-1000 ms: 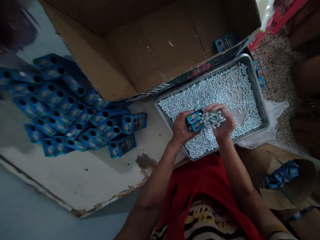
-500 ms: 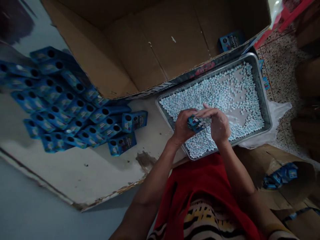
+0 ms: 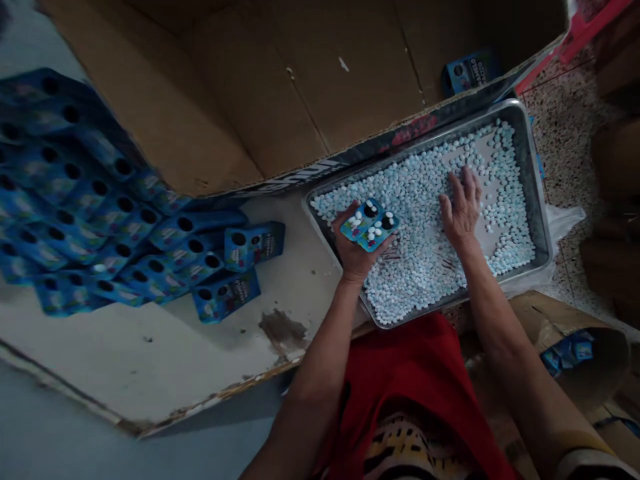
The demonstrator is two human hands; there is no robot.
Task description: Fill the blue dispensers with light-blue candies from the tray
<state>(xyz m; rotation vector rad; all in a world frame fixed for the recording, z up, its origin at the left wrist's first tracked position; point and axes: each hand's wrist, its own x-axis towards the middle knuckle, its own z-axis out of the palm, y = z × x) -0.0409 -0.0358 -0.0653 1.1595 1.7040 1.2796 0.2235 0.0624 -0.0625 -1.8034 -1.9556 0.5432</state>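
Note:
My left hand [image 3: 356, 257] is wrapped round small blue boxes [image 3: 370, 225] held over the left part of a metal tray [image 3: 544, 233]. Their tops face up with dark round holes, and several white pieces lie on them. Pale blue and white candy-like pieces [image 3: 410, 267] cover much of the tray. Over its right part, my right hand [image 3: 463, 207] has its fingers spread, touching or just above the pieces, with nothing held.
Many blue boxes [image 3: 100, 220] with round holes stand on the worn table [image 3: 200, 360] at left. A large open carton [image 3: 310, 87] holds one blue box [image 3: 470, 72]. Another carton [image 3: 595, 393] with blue packs is at lower right.
My right hand has moved right, away from the boxes, and its fingers have spread. My left hand has tilted the boxes so their tops show. The view has shifted slightly.

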